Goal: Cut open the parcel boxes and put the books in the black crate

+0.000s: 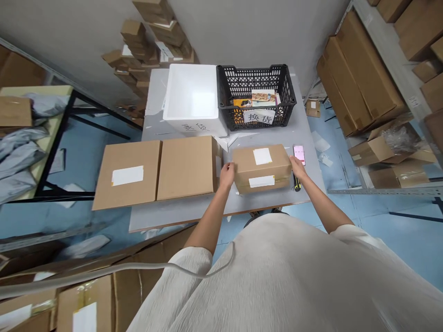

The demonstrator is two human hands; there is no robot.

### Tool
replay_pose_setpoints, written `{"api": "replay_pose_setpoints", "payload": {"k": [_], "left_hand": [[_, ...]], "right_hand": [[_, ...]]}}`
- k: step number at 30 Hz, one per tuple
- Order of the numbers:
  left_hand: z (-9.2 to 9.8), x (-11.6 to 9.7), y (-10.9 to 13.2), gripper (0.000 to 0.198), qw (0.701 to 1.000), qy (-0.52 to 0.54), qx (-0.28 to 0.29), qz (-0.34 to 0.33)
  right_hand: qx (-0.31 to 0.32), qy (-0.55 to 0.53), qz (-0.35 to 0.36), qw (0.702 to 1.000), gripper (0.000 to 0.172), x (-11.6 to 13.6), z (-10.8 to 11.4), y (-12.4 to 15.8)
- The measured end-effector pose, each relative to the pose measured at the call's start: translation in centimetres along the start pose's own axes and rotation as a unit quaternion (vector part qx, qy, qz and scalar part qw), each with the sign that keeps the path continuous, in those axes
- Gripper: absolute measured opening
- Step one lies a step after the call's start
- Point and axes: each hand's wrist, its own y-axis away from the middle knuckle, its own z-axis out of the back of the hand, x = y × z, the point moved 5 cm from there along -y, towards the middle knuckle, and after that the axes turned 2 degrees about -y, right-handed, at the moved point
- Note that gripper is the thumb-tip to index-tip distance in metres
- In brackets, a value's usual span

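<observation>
A sealed cardboard box (242,166) with white labels on its top and front is between my hands at the front of the grey table (180,213). My left hand (227,174) grips its left end, fingers curled against the side. At the opposite end, my right hand (297,168) holds the upper right edge. A phone with a pink screen (299,154) lies just beyond my right hand, and a black and yellow utility knife (296,183) is below it. Whether the box touches the table is hard to tell.
Two larger cardboard boxes (187,168) (133,154) stand on the left. Behind are a white foam box (194,124) and a black plastic crate (289,108) containing colourful packages. Shelving (377,191) with cartons flanks the right; a rack (51,159) of grey parcels stands left. A cable (138,266) crosses below.
</observation>
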Motion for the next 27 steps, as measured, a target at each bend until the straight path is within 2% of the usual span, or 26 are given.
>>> {"api": "replay_pose_setpoints", "payload": {"k": [2,4,9,15,17,21,27], "left_hand": [[-0.1,0.2,-0.4,0.034,0.999,-0.003,0.046,0.020],[-0.4,0.5,-0.6,0.035,0.996,0.011,0.073,0.041],[-0.7,0.9,-0.5,0.043,0.994,0.049,0.086,0.052],[-0.1,2.1,-0.3,0.079,0.994,0.024,0.100,0.043],[0.0,2.5,-0.3,0.084,0.994,0.001,0.107,0.033],[-0.1,3.4,-0.3,0.080,0.993,-0.059,0.104,0.016],[-0.6,3.7,-1.1,0.062,0.990,-0.077,0.104,0.049]], "right_hand": [[0.018,-0.008,-0.032,0.999,0.069,-0.3,-0.2,-0.2],[0.041,-0.028,-0.052,0.997,0.064,-0.4,-0.5,-0.3],[0.072,-0.091,-0.068,0.991,0.065,-0.5,-0.6,-0.2],[0.107,-0.091,-0.086,0.986,0.082,-1.7,-0.4,0.4],[0.117,-0.084,-0.077,0.987,0.087,-2.1,-0.8,0.5],[0.133,-0.050,-0.075,0.987,0.090,-3.0,-1.8,0.6],[0.130,0.004,-0.123,0.984,0.078,-3.9,-1.9,-0.1]]}}
